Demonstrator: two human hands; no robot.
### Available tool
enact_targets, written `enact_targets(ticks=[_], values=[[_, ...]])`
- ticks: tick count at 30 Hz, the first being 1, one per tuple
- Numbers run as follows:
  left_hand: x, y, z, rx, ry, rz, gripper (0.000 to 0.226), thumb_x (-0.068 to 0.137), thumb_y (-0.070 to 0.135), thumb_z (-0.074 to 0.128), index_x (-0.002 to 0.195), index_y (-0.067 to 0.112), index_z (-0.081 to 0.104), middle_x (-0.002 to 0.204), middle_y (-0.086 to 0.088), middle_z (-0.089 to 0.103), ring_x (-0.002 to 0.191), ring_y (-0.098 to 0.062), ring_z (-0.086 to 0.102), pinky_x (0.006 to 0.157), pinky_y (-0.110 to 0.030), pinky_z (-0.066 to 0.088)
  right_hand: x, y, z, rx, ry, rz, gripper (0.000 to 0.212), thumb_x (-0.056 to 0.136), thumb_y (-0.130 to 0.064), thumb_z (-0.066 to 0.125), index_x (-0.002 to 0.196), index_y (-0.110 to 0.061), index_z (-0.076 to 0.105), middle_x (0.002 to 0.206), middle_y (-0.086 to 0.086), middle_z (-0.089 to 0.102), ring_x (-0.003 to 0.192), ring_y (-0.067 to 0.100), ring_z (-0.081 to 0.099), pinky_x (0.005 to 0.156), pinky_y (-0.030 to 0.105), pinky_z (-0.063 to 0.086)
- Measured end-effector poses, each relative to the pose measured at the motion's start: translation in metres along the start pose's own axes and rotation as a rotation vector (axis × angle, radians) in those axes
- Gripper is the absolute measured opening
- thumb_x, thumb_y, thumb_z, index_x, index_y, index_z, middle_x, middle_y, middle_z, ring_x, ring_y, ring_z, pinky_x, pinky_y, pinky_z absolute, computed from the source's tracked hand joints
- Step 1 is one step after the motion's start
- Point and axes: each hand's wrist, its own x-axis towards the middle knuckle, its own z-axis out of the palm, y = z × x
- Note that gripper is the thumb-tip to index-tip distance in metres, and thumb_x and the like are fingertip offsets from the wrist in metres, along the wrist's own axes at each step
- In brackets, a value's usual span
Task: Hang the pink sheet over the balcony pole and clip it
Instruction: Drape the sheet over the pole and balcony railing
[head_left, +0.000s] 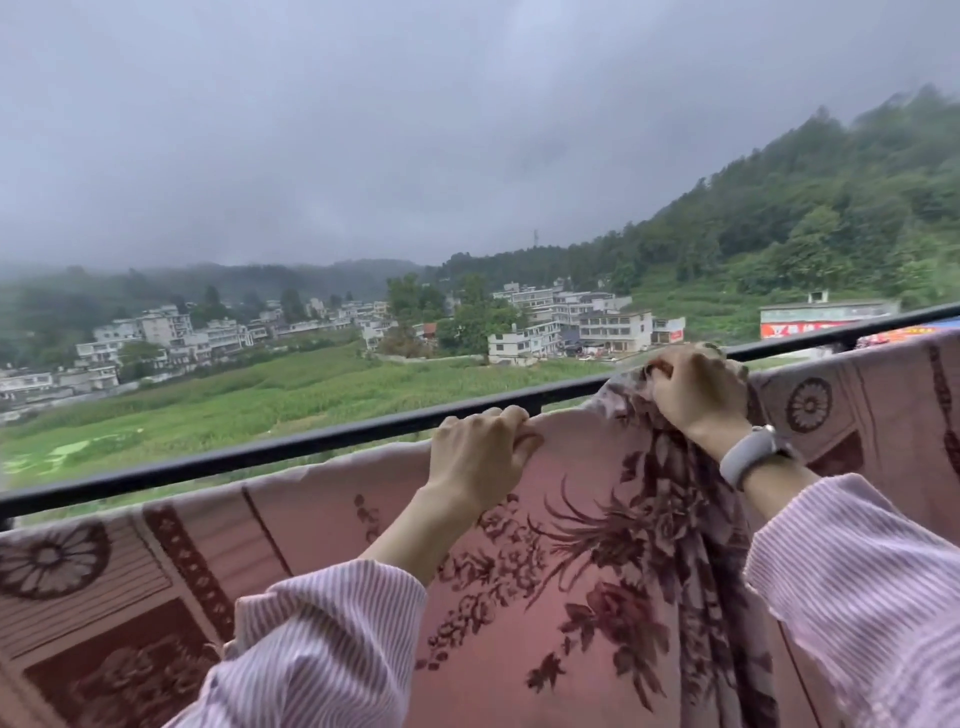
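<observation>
At the pole (322, 447), both hands are on the sheet's top edge. Left hand (480, 452): fingers curled over the hem, pinching the sheet (519, 597) just below the pole. Right hand (696, 387): fist closed on a bunched wad of cloth, lifted up against the pole, higher than the left hand. Watch (753, 454) on the right wrist, striped sleeves (322, 639) on both arms.

Sheet position: hangs on the near side, edge running just under the pole left of the left hand and again right of the right hand. Can't tell how much, if any, is already over the far side. No clip visible anywhere.

Step in hand, my read: getting the top edge over the pole.

How to do it well:
- Push the bunch in the right hand over first, it's the thick part and it's already at pole height.
- Keep the left hand pinching until the right side has enough overhang, otherwise the weight on the near side likely drags it back.
- Then slide hands apart along the pole to flatten the wad; a bunched fold dries badly and a clip grips it poorly.
- Level the hem both sides before clipping.

Risk: drop beyond the pole is open air, so don't release both hands at once.
</observation>
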Motion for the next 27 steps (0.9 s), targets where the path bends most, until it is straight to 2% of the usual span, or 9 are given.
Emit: enact_targets(ticks=[3, 5, 7, 9, 13, 17, 20, 24, 27], values=[[-0.004, -0.002, -0.004, -0.041, 0.012, -0.001, 0.031, 0.090, 0.042, 0.046, 0.112, 0.022, 0.055, 0.109, -0.001, 0.064, 0.096, -0.024, 0.060, 0.081, -0.035, 0.039, -0.017, -0.021, 0.012, 0.107, -0.021, -0.136, 0.036, 0.084, -0.007, 0.044, 0.114, -0.014, 0.062, 0.115, 0.013, 0.065, 0.112, 0.029, 0.053, 0.101, 0.044, 0.035], [-0.012, -0.008, -0.014, -0.056, 0.003, -0.013, 0.029, 0.089, 0.040, 0.048, 0.110, 0.021, 0.056, 0.108, -0.001, 0.065, 0.095, -0.023, 0.060, 0.084, -0.036, 0.040, -0.033, -0.038, 0.016, 0.191, -0.030, -0.188, 0.035, 0.086, -0.007, 0.043, 0.116, -0.011, 0.059, 0.120, 0.011, 0.062, 0.116, 0.027, 0.052, 0.111, 0.048, 0.020], [-0.028, -0.023, -0.025, -0.050, 0.018, -0.034, 0.028, 0.089, 0.040, 0.048, 0.107, 0.021, 0.057, 0.107, 0.001, 0.065, 0.094, -0.021, 0.059, 0.087, -0.037, 0.040, -0.052, -0.060, 0.019, 0.233, -0.050, -0.262, 0.032, 0.088, -0.010, 0.042, 0.114, -0.011, 0.060, 0.120, 0.009, 0.062, 0.116, 0.024, 0.053, 0.114, 0.046, 0.009], [-0.052, -0.048, -0.038, -0.044, 0.064, -0.066, 0.028, 0.090, 0.038, 0.048, 0.109, 0.021, 0.057, 0.111, 0.002, 0.063, 0.099, -0.019, 0.057, 0.093, -0.038, 0.036, -0.074, -0.086, 0.023, 0.273, -0.090, -0.350, 0.031, 0.089, -0.015, 0.041, 0.111, -0.011, 0.061, 0.116, 0.008, 0.064, 0.110, 0.024, 0.057, 0.113, 0.044, 0.014], [-0.111, -0.116, -0.068, 0.084, 0.138, -0.178, 0.040, 0.089, 0.032, 0.051, 0.126, 0.018, 0.049, 0.126, -0.003, 0.057, 0.117, -0.023, 0.050, 0.104, -0.042, 0.026, -0.118, -0.153, 0.036, 0.314, -0.132, -0.490, 0.032, 0.089, -0.021, 0.037, 0.107, -0.011, 0.061, 0.106, 0.008, 0.066, 0.101, 0.025, 0.058, 0.108, 0.042, 0.022], [-0.173, -0.196, -0.106, 0.188, 0.114, -0.272, 0.042, 0.087, 0.028, 0.054, 0.127, 0.018, 0.048, 0.125, -0.004, 0.058, 0.118, -0.024, 0.049, 0.107, -0.045, 0.022, -0.155, -0.237, 0.046, 0.283, -0.078, -0.639, 0.036, 0.087, -0.026, 0.035, 0.107, -0.009, 0.060, 0.102, 0.009, 0.066, 0.095, 0.029, 0.059, 0.097, 0.047, 0.037], [-0.216, -0.253, -0.135, 0.223, 0.124, -0.336, 0.040, 0.087, 0.026, 0.055, 0.125, 0.018, 0.050, 0.125, -0.003, 0.057, 0.120, -0.023, 0.048, 0.108, -0.049, 0.020, -0.190, -0.303, 0.062, 0.292, -0.044, -0.813, 0.036, 0.086, -0.024, 0.040, 0.111, -0.008, 0.060, 0.104, 0.009, 0.066, 0.094, 0.027, 0.061, 0.093, 0.045, 0.045], [-0.272, -0.319, -0.172, 0.259, 0.210, -0.468, 0.041, 0.087, 0.022, 0.057, 0.126, 0.016, 0.050, 0.133, -0.006, 0.051, 0.126, -0.025, 0.042, 0.105, -0.049, 0.024, -0.234, -0.390, 0.073, 0.360, 0.001, -0.890, 0.034, 0.084, -0.022, 0.046, 0.115, -0.010, 0.058, 0.108, 0.008, 0.064, 0.097, 0.027, 0.060, 0.094, 0.044, 0.043], [-0.314, -0.355, -0.190, 0.275, 0.280, -0.533, 0.046, 0.084, 0.015, 0.060, 0.127, 0.009, 0.048, 0.135, -0.014, 0.046, 0.127, -0.031, 0.039, 0.101, -0.051, 0.031, -0.267, -0.446, 0.081, 0.371, 0.005, -0.945, 0.038, 0.084, -0.021, 0.043, 0.118, -0.011, 0.055, 0.117, 0.009, 0.059, 0.109, 0.028, 0.054, 0.101, 0.049, 0.036]])
